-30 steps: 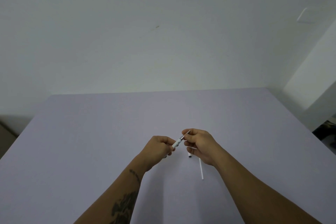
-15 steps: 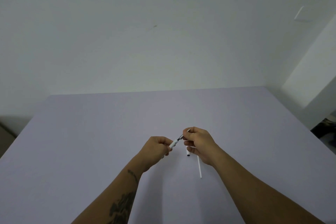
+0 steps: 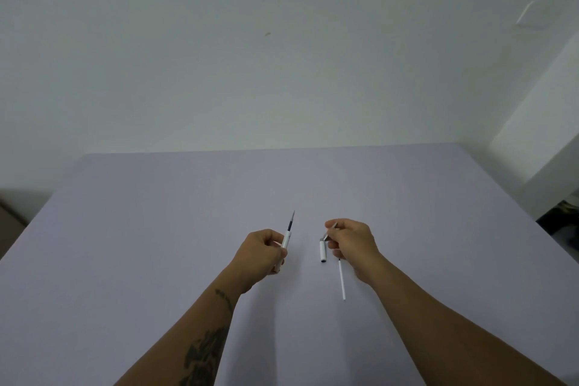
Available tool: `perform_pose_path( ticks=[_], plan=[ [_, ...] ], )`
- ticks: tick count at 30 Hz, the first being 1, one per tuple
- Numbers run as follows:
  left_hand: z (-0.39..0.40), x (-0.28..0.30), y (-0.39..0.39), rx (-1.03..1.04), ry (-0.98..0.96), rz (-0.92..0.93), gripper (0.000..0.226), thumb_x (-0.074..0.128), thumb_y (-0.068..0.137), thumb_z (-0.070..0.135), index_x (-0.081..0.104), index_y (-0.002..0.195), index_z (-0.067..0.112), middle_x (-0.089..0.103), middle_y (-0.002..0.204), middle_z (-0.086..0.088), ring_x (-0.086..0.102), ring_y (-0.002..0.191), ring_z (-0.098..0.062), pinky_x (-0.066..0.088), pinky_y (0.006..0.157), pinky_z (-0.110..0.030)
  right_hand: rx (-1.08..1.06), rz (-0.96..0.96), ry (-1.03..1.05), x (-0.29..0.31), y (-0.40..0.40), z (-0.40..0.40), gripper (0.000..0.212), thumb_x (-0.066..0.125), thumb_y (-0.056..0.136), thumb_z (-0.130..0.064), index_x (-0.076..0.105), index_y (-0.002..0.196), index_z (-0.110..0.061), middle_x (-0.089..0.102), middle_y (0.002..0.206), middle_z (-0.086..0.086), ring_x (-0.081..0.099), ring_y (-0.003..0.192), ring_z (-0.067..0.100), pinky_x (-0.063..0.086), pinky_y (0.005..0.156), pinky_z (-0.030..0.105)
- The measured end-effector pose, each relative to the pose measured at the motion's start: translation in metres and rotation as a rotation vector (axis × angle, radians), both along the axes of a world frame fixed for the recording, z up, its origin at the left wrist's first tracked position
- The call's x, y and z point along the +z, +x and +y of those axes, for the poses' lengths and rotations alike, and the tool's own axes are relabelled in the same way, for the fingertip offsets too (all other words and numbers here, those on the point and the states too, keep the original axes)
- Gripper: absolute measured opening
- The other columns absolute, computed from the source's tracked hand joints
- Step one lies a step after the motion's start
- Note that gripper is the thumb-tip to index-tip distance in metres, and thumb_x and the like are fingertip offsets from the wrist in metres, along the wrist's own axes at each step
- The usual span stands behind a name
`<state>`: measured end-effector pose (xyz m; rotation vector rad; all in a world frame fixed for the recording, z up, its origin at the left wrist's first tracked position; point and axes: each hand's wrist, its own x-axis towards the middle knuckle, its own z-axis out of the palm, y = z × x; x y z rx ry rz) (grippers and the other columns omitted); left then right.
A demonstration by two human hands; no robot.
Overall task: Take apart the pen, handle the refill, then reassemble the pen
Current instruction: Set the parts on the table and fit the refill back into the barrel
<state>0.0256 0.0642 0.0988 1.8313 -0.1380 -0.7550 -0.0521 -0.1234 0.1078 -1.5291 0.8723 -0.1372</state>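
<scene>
My left hand (image 3: 261, 255) grips the white pen barrel (image 3: 285, 242), which tilts up and away from me. The dark refill (image 3: 290, 224) sticks out of the barrel's front, its point bare. My right hand (image 3: 352, 244) is a short way to the right, fingers pinched on a small grey tip piece (image 3: 334, 225) that is mostly hidden. A white cap (image 3: 323, 251) lies on the lilac table (image 3: 188, 229) just left of that hand. A thin white spare refill (image 3: 342, 280) lies beneath the right hand, pointing toward me.
The table's far edge meets a plain white wall. At the right a white block stands past the table's corner, with dark clutter on the floor below it (image 3: 560, 216). The table's left edge drops to a dim floor.
The hands were together on the pen; now they have pulled apart sideways. The tip piece came off with my right hand, leaving the refill exposed in the barrel in my left.
</scene>
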Motion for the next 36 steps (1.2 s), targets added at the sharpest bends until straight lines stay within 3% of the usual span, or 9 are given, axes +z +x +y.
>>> perform_pose_path(
  ticks=[3,7,11,16,21,25,32,36],
  plan=[
    [0.002,-0.004,0.0,0.009,0.023,0.001,0.013,0.066,0.084,0.0,0.067,0.093,0.009,0.063,0.081,-0.013,0.063,0.078,-0.027,0.06,0.072,-0.038,0.079,0.095,-0.082,-0.021,-0.004,0.001,0.018,0.057,0.088,-0.001,0.071,0.098,-0.007,0.069,0.072,0.005,0.061,0.058,0.014,0.048,0.055,0.026],
    [0.003,-0.015,-0.002,0.001,0.086,-0.015,0.016,0.068,0.083,0.003,0.068,0.097,0.01,0.065,0.085,-0.012,0.064,0.079,-0.026,0.06,0.072,-0.037,0.199,0.268,-0.33,-0.048,-0.007,0.004,0.016,0.065,0.08,-0.009,0.066,0.095,-0.015,0.073,0.085,0.005,0.069,0.081,0.024,0.053,0.07,0.034],
    [0.003,-0.028,-0.006,-0.002,0.133,0.002,0.015,0.069,0.082,0.005,0.068,0.096,0.011,0.063,0.081,-0.009,0.062,0.075,-0.024,0.058,0.078,-0.044,0.308,0.383,-0.488,-0.071,-0.012,0.006,0.011,0.065,0.082,-0.017,0.066,0.093,-0.016,0.07,0.087,0.002,0.067,0.081,0.023,0.055,0.071,0.034],
    [0.001,-0.043,-0.011,0.008,0.174,0.035,0.013,0.067,0.082,0.004,0.069,0.093,0.012,0.064,0.08,-0.008,0.06,0.072,-0.023,0.058,0.079,-0.048,0.345,0.401,-0.583,-0.092,-0.01,0.011,0.013,0.062,0.084,-0.018,0.049,0.087,-0.02,0.061,0.094,0.002,0.055,0.076,0.022,0.039,0.065,0.027],
    [-0.001,-0.051,-0.013,0.027,0.196,0.038,0.016,0.061,0.086,0.004,0.067,0.089,0.018,0.069,0.078,-0.008,0.067,0.077,-0.028,0.059,0.079,-0.045,0.379,0.361,-0.693,-0.099,0.006,0.013,0.004,0.058,0.088,-0.017,0.057,0.09,-0.014,0.066,0.096,0.009,0.064,0.086,0.029,0.052,0.072,0.032],
    [0.002,-0.058,-0.012,0.054,0.204,0.054,0.016,0.059,0.087,0.004,0.068,0.091,0.017,0.07,0.079,-0.007,0.069,0.091,-0.037,0.061,0.082,-0.048,0.372,0.351,-0.727,-0.095,0.025,0.008,0.009,0.058,0.087,-0.016,0.058,0.092,-0.01,0.065,0.091,0.009,0.064,0.083,0.032,0.053,0.069,0.034],
    [0.006,-0.067,-0.017,0.073,0.211,0.093,0.017,0.058,0.088,0.003,0.069,0.091,0.016,0.07,0.079,-0.007,0.068,0.082,-0.031,0.058,0.085,-0.054,0.333,0.444,-0.709,-0.089,0.03,-0.022,0.012,0.06,0.084,-0.02,0.057,0.09,-0.01,0.063,0.091,0.01,0.063,0.082,0.032,0.05,0.067,0.034],
    [0.001,-0.066,-0.021,0.061,0.208,0.089,0.017,0.058,0.089,0.004,0.069,0.091,0.018,0.07,0.08,-0.007,0.069,0.093,-0.038,0.058,0.086,-0.054,0.37,0.474,-0.732,-0.095,0.027,-0.031,0.013,0.058,0.084,-0.019,0.06,0.092,-0.01,0.064,0.095,0.011,0.06,0.08,0.031,0.048,0.067,0.033]
  ],
)
